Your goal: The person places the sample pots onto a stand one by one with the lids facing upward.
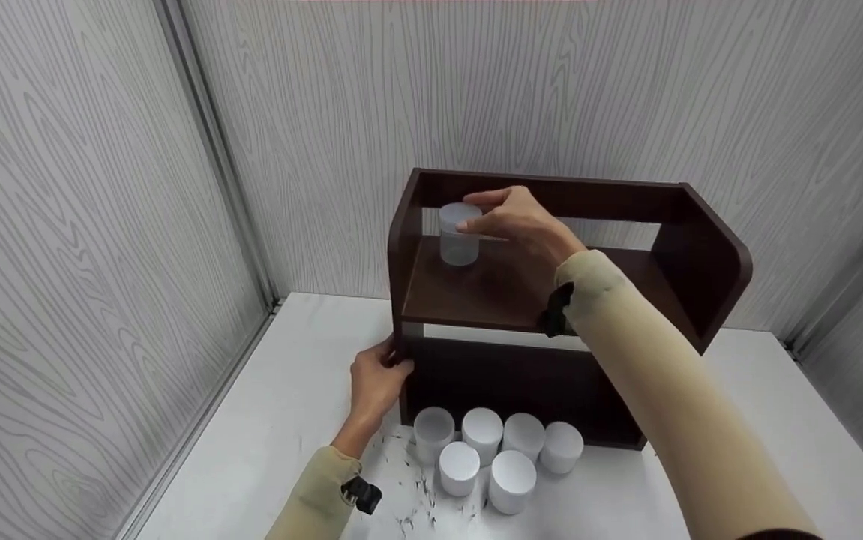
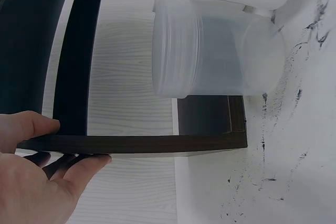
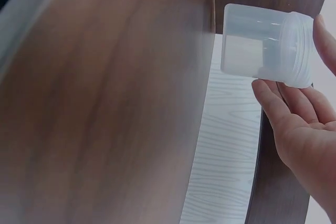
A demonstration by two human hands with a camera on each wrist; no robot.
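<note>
A grey wood-grain wall [image 1: 64,225] closes the scene on the left, and a white tabletop [image 1: 251,435] is seen below it, with room left bare along its near-left side. The left hand [image 1: 375,382] is curled round the lower left front edge of a dark wooden shelf unit [image 1: 701,255], thumb on one face and fingers on the other in the left wrist view, so the unit appears to be steadied. Just right of that hand, six white and frosted jars [image 1: 487,450] are clustered on the tabletop, touching one another and close against the unit's front base. Black scuff marks [image 1: 416,502] are scattered beside them. Above, a clear plastic jar [image 1: 459,234] is held upright at the far left of the upper shelf board [image 1: 476,292], near the left side panel. It is pinched at its lid end by the right hand [image 1: 517,217]; whether its base rests on the board cannot be told. To the right, most of the board is unoccupied, bounded by a low back rail and a raised right side panel.
</note>
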